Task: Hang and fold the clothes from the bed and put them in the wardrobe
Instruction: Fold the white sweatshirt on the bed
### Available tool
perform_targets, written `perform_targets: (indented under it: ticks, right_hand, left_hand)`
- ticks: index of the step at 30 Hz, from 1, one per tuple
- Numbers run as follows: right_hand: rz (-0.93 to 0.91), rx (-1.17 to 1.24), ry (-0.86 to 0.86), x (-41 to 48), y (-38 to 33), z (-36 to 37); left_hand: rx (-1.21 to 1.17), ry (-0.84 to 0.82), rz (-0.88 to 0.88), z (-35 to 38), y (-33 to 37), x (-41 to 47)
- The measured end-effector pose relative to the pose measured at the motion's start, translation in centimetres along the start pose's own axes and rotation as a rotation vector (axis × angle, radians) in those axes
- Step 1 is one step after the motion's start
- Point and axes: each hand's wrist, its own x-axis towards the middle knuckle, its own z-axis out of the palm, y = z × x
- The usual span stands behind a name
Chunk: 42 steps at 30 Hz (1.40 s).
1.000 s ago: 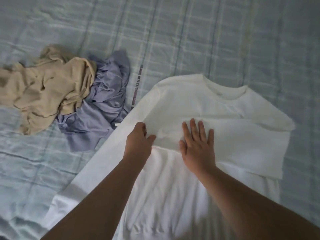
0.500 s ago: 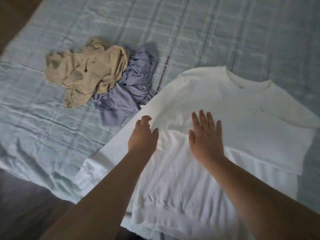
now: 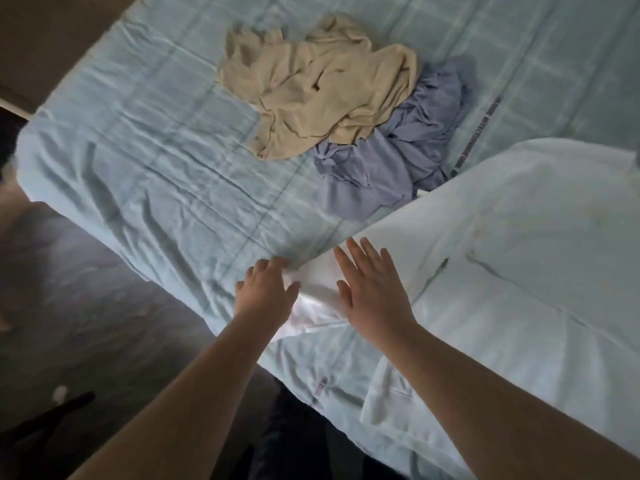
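A white sweatshirt (image 3: 519,254) lies spread flat on the bed, its long left sleeve running down to the bed's near edge. My right hand (image 3: 372,289) lies flat with straight fingers on that sleeve near its cuff. My left hand (image 3: 266,292) reaches to the sleeve's end just left of it, fingers loosely bent and touching the white cloth; no clear grip shows. Beyond, a crumpled beige garment (image 3: 311,88) lies partly on top of a crumpled lilac garment (image 3: 391,157).
The bed wears a pale blue checked sheet (image 3: 156,161); its corner and near edge run diagonally below my hands. Dark floor (image 3: 86,323) lies to the left and below. A dark object (image 3: 52,417) sits on the floor at lower left.
Both hands slid down and left along the sweatshirt's left sleeve, from the chest area to the cuff at the bed edge. The view swung left, showing the bed corner and floor.
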Motion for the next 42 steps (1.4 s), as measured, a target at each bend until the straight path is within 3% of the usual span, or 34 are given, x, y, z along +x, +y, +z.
perform_targets:
  ticks: [5,9,21,24,28,35,37,39,42]
  right_hand:
    - [0.076,-0.074,-0.102,0.4,-3.3,2.6]
    - [0.145,-0.117,-0.107,1.0,-5.3,1.6]
    - [0.373,0.023,0.162,13.8,-11.6,-3.6]
    - [0.399,-0.010,0.149,16.8,-11.4,-1.8]
    - [0.419,-0.078,0.067,19.3,-10.6,1.0]
    - [0.423,-0.178,-0.026,20.0,-10.3,2.2]
    - [0.420,-0.125,0.008,19.9,-10.6,0.8]
    - [0.362,0.029,0.154,19.0,-11.3,-1.3]
    - [0.292,0.548,0.319,16.3,-12.6,-4.4]
  left_hand:
    - [0.060,-0.330,0.160,-1.3,-5.2,1.4]
    - [-0.289,-0.465,0.199,-5.3,-5.7,2.9]
    - [-0.687,-0.330,0.307,-20.3,-7.2,12.3]
    - [-0.812,-0.299,0.217,-19.1,-8.7,15.7]
    - [-1.103,-0.346,-0.070,-15.0,-10.3,18.4]
    - [-0.953,-0.207,-0.122,-12.6,-10.3,18.2]
    - [-0.986,-0.184,-0.108,-13.6,-9.4,17.1]
    - [-1.045,-0.173,-0.073,-14.5,-8.4,15.9]
    - [-1.194,-0.245,-0.002,-15.0,-6.1,13.6]
